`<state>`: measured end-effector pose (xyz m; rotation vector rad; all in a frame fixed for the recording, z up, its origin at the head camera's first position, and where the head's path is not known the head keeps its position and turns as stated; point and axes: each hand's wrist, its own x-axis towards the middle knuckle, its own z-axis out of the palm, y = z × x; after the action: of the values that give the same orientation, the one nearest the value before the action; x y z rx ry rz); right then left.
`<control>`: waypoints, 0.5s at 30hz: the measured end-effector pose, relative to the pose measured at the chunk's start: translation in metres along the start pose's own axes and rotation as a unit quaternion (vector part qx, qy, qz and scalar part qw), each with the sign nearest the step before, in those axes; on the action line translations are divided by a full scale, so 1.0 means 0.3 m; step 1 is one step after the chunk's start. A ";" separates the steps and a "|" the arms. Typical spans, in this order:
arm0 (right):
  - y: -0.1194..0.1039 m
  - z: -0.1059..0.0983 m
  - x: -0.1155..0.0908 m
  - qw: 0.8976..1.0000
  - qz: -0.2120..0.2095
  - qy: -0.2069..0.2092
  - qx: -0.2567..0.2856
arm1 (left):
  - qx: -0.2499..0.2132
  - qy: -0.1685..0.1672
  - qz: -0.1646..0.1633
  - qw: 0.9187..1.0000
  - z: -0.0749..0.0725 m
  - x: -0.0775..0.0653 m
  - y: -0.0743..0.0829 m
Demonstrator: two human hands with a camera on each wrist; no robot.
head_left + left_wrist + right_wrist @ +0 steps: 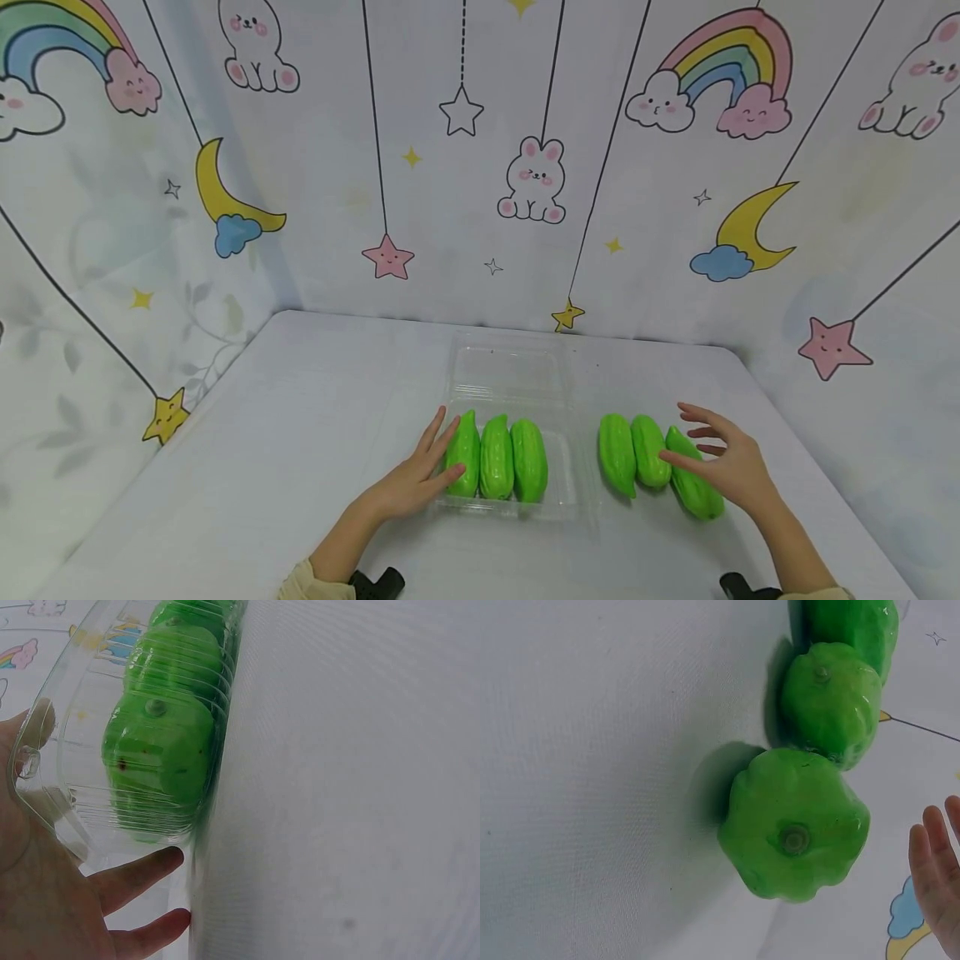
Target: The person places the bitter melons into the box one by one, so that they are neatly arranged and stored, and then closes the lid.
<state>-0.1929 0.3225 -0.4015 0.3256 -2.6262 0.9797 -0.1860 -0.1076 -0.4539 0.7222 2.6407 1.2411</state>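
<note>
In the head view, three green vegetables lie side by side in a clear plastic container, its lid folded back flat behind. The left hand is at the container's left edge, fingers spread, thumb over the nearest vegetable. To the right, three loose vegetables lie on the table. The right hand is beside the rightmost, fingers parted and gripping nothing. Their shine suggests smooth, slippery skins, probably firm and fairly light (perhaps moulded imitations); the thick middle, held across the ridges, looks the surest hold. The table has a pale cover, and behind it hangs a white backdrop printed with rainbows, moons and rabbits.

The left wrist view shows the container's ribbed wall, thin and likely to flex, so its rim is best steadied lightly. The lower fingers extend straight below it; whether the thumb presses the plastic, I cannot tell.

In the right wrist view, one loose vegetable points its stubby end at the camera, shadow beneath; the fingers appear well apart from it.
</note>
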 end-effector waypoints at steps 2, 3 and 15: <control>0.008 -0.004 -0.002 1.000 0.001 0.000 -0.003 | -0.001 -0.001 0.000 1.000 0.000 0.000 0.000; 0.012 -0.006 -0.003 1.000 0.001 -0.001 -0.005 | -0.001 -0.001 0.000 1.000 -0.001 0.000 0.001; 0.062 -0.022 -0.021 0.999 0.020 -0.020 -0.023 | 0.001 0.000 0.002 1.000 0.001 -0.001 -0.003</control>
<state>-0.1916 0.3413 -0.4103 0.2864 -2.6965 0.9333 -0.1860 -0.1078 -0.4548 0.7297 2.6420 1.2386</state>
